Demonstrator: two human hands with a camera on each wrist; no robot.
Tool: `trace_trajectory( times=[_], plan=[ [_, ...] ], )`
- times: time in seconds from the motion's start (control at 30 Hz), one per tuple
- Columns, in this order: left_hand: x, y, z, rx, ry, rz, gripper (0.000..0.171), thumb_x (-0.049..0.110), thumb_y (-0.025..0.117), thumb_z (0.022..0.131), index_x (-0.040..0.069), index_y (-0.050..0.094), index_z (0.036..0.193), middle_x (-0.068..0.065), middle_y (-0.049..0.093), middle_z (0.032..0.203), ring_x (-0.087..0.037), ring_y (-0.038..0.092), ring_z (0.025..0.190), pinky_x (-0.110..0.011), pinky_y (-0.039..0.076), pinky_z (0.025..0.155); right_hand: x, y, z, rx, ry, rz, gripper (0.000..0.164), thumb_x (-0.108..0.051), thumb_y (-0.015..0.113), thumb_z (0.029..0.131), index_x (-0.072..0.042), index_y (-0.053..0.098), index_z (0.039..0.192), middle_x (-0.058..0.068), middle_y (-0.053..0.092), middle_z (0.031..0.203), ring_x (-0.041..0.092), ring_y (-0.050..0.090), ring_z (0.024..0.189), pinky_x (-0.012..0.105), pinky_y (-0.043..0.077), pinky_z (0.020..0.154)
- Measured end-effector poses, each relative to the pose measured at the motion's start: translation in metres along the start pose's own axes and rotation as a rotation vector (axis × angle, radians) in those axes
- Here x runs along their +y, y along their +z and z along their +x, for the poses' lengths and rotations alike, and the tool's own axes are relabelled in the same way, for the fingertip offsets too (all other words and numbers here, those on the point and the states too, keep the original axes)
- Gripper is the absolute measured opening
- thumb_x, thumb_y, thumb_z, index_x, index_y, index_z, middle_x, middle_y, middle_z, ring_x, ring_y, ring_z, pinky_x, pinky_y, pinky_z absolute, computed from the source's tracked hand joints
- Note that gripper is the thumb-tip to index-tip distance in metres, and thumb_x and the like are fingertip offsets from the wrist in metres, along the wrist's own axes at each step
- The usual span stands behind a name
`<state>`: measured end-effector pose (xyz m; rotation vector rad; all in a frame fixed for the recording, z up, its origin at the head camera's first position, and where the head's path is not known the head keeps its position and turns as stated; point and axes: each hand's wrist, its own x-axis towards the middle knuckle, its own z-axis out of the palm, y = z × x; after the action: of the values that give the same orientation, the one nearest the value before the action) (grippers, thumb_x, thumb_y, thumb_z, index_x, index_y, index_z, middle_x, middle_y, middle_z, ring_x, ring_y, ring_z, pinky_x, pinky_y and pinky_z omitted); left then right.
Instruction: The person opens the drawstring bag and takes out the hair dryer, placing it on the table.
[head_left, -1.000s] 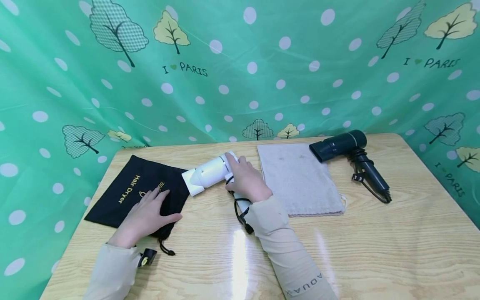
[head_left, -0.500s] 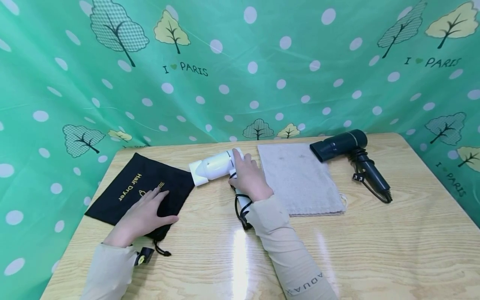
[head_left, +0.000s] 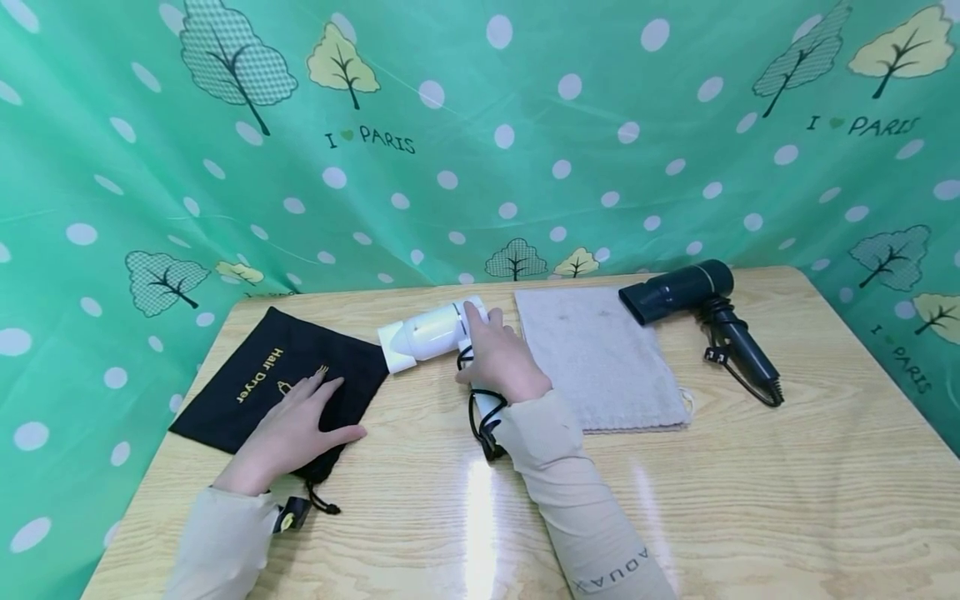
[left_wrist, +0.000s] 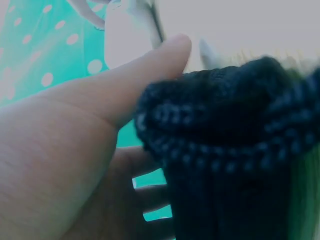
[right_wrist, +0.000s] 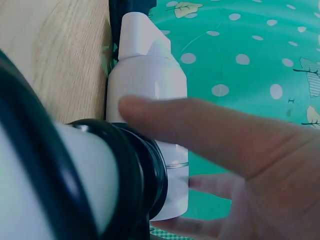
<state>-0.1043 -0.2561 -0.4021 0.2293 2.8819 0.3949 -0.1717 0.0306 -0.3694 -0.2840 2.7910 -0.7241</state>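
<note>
A white hair dryer [head_left: 435,333] with a black cord [head_left: 486,417] wound round its handle lies at the table's middle. My right hand [head_left: 501,358] is over its rear end and handle, thumb on the left and fingers at the back end. In the right wrist view the thumb crosses the white barrel [right_wrist: 145,85] and fingertips show behind it. My left hand [head_left: 292,433] rests with spread fingers on a black drawstring bag [head_left: 255,375] printed "Hair Dryer". The bag's gathered mouth [left_wrist: 225,135] fills the left wrist view beside the thumb. The dryer's nozzle is right at the bag's corner.
A grey cloth bag [head_left: 600,358] lies flat right of the white dryer. A dark hair dryer [head_left: 678,292] with a wrapped cord overlaps its upper right corner. Behind the wooden table [head_left: 750,500] hangs a green dotted curtain [head_left: 465,200].
The white dryer has shifted slightly right and back, then stopped. The black bag's right corner has shifted a little too. Just now my right thumb has lowered slightly; the left hand stays on the bag.
</note>
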Motion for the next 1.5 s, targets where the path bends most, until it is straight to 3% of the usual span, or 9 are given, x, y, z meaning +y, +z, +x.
trace_trajectory(
  times=[0.2,1.17,1.5],
  plan=[
    [-0.001,0.001,0.000,0.006,0.026,0.006,0.084,0.053,0.068,0.088,-0.001,0.043,0.147,-0.034,0.025,0.155,-0.057,0.022,0.140,-0.072,0.025,0.109,0.001,0.000,-0.001,0.016,-0.019,0.000,0.101,-0.017,0.081,0.080,-0.016,0.018,0.159,0.024,0.039,0.143,0.034,0.058,0.099,0.044,0.053,0.082],
    [-0.010,0.001,-0.001,-0.023,0.074,-0.045,0.078,0.044,0.073,0.088,0.001,0.045,0.146,-0.033,0.026,0.155,-0.056,0.020,0.141,-0.073,0.023,0.109,0.004,0.001,0.004,0.076,0.032,0.014,0.088,-0.023,0.078,0.087,-0.015,0.024,0.156,0.024,0.047,0.133,0.035,0.057,0.105,0.048,0.054,0.080],
    [-0.010,-0.003,-0.001,-0.035,0.110,-0.073,0.077,0.044,0.076,0.085,0.004,0.048,0.145,-0.032,0.026,0.155,-0.056,0.020,0.141,-0.073,0.028,0.106,0.006,0.002,0.007,0.106,0.050,0.031,0.090,-0.026,0.076,0.089,-0.013,0.020,0.158,0.025,0.045,0.136,0.036,0.054,0.109,0.048,0.055,0.079]
  ],
)
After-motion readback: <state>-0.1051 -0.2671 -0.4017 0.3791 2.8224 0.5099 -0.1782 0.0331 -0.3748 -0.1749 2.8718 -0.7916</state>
